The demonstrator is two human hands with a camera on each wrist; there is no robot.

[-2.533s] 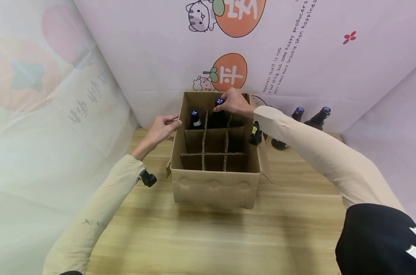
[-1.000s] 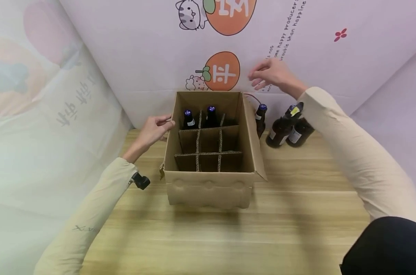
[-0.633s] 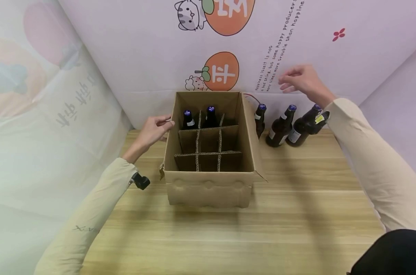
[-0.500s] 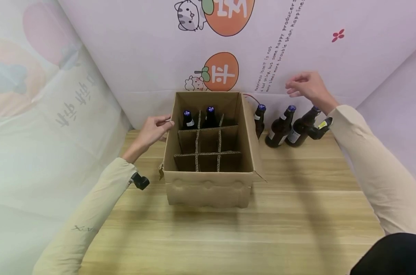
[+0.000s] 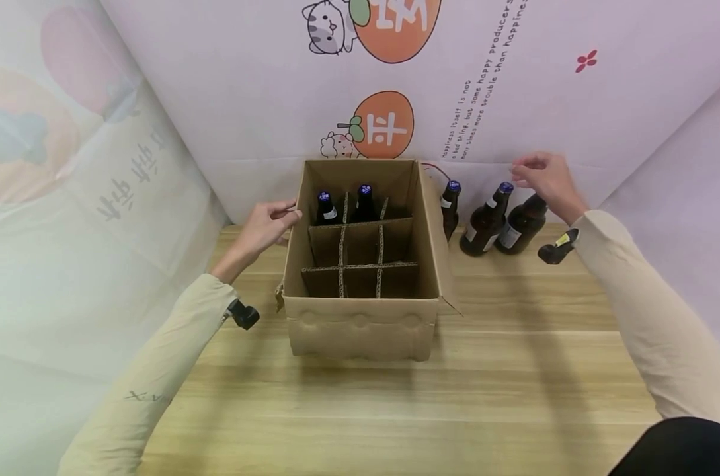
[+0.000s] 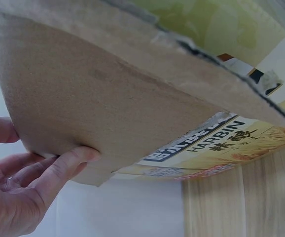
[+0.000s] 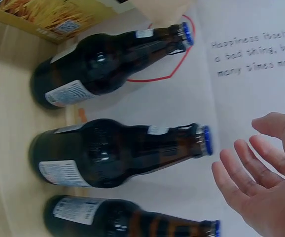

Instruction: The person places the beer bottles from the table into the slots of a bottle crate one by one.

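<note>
My left hand [image 5: 266, 230] grips the left wall of an open cardboard box [image 5: 362, 334]; in the left wrist view the hand's fingers [image 6: 66, 165] pinch a brown flap [image 6: 88, 94]. Two dark bottles with blue caps, one at left [image 5: 327, 213] and one in the middle [image 5: 364, 206], stand in the box's back row of divided compartments. My right hand [image 5: 549, 180] hovers above the rightmost standing bottle [image 5: 521, 226], its fingers loosely bent and holding nothing. From the right wrist, that hand [image 7: 266, 185] appears beside the blue cap of the middle bottle [image 7: 108, 153], apart from it.
Outside the box on its right, several items stand by the back wall: the nearest bottle [image 5: 450, 210] partly behind the box wall, and a middle one [image 5: 483, 228]. A thin red cord [image 7: 182, 58] lies behind the nearest bottle. Printed cloth [image 5: 246, 99] encloses the wooden table [image 5: 360, 423].
My right hand has let go of the bottle in the box's back middle compartment, moved right, and come down over the bottles outside. My left hand stays on the box.
</note>
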